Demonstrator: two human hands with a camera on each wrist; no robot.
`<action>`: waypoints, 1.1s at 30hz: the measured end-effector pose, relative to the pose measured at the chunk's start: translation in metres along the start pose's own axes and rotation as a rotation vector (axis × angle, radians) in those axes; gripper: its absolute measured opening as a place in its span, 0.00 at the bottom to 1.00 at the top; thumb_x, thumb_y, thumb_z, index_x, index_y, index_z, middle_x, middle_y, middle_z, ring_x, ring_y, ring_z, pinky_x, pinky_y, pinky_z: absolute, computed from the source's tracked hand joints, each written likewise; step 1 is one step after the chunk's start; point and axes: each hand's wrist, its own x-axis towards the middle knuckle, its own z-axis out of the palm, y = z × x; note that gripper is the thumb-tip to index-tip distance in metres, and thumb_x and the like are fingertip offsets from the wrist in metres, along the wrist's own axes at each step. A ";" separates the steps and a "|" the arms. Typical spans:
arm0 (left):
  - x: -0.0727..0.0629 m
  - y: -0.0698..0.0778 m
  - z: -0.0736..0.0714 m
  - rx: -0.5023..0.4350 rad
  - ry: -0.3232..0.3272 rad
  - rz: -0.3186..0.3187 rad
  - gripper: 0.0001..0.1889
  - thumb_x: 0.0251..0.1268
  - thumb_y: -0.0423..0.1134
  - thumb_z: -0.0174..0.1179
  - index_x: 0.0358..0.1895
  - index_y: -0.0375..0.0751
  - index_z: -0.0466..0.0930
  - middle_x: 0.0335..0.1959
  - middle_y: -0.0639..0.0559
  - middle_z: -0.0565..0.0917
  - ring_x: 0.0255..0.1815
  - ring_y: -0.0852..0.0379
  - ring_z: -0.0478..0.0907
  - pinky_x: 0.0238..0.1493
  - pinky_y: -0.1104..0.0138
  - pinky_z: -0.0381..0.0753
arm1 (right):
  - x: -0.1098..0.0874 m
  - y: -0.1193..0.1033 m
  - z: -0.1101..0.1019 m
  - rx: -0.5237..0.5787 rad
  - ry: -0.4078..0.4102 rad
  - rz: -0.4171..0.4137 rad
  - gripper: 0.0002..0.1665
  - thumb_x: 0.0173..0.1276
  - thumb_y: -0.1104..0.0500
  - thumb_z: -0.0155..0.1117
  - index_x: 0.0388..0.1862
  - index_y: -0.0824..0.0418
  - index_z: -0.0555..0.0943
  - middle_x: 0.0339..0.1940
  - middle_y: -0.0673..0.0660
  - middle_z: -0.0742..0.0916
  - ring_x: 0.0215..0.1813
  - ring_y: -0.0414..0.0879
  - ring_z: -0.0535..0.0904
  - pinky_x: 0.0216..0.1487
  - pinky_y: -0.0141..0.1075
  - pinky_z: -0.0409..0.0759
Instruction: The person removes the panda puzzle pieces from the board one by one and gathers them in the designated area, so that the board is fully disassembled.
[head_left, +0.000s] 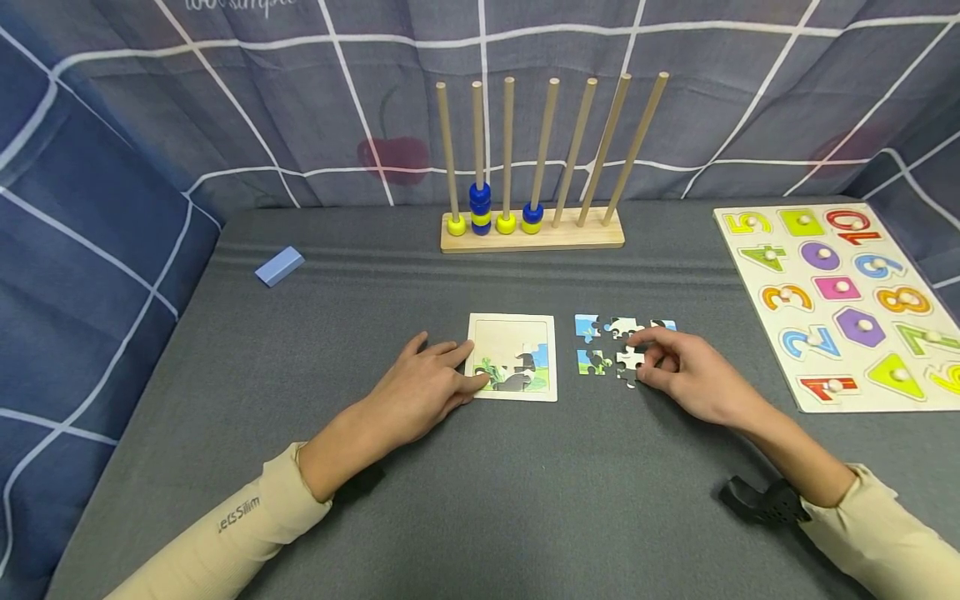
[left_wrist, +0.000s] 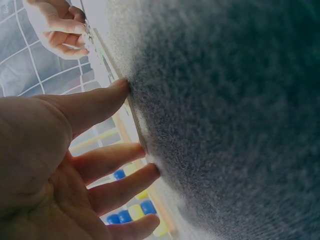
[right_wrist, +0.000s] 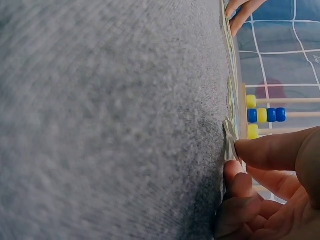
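Note:
A square wooden puzzle tray (head_left: 504, 335) lies in the middle of the table, with joined panda-picture pieces (head_left: 517, 379) in its lower and right part. My left hand (head_left: 416, 389) rests at the tray's left edge, thumb and fingers spread and fairly straight. To the right of the tray, my right hand (head_left: 697, 377) pinches a black-and-white jigsaw piece (head_left: 627, 358) between thumb and fingers. In the right wrist view that piece (right_wrist: 230, 135) is tilted up at one edge. Around it lie several loose jigsaw pieces (head_left: 587, 327), one partly hidden behind the fingers.
Behind the tray stands a wooden peg counter (head_left: 532, 238) with blue and yellow beads. A number-and-shape peg board (head_left: 812, 350) lies at the right. A blue block (head_left: 280, 267) sits at the back left. Checked cloth (head_left: 300, 108) hangs behind the table.

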 end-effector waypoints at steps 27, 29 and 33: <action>-0.001 0.000 0.001 -0.001 0.010 0.003 0.14 0.69 0.42 0.62 0.54 0.56 0.87 0.66 0.39 0.74 0.65 0.41 0.72 0.64 0.34 0.61 | 0.005 -0.011 -0.001 0.010 -0.003 0.056 0.15 0.66 0.66 0.67 0.52 0.65 0.81 0.30 0.52 0.79 0.26 0.40 0.72 0.29 0.32 0.69; -0.001 0.000 0.000 -0.003 0.009 0.001 0.13 0.69 0.42 0.62 0.54 0.56 0.87 0.66 0.39 0.74 0.65 0.41 0.72 0.64 0.34 0.61 | 0.007 -0.015 0.000 0.022 -0.011 0.055 0.15 0.66 0.66 0.67 0.51 0.64 0.81 0.30 0.52 0.79 0.27 0.41 0.72 0.29 0.32 0.70; 0.000 0.000 0.000 -0.007 0.007 -0.002 0.14 0.68 0.41 0.63 0.54 0.55 0.87 0.66 0.39 0.74 0.65 0.41 0.73 0.64 0.34 0.60 | 0.014 -0.022 0.005 0.032 -0.032 0.028 0.15 0.65 0.66 0.69 0.50 0.64 0.82 0.29 0.51 0.80 0.27 0.41 0.74 0.30 0.33 0.71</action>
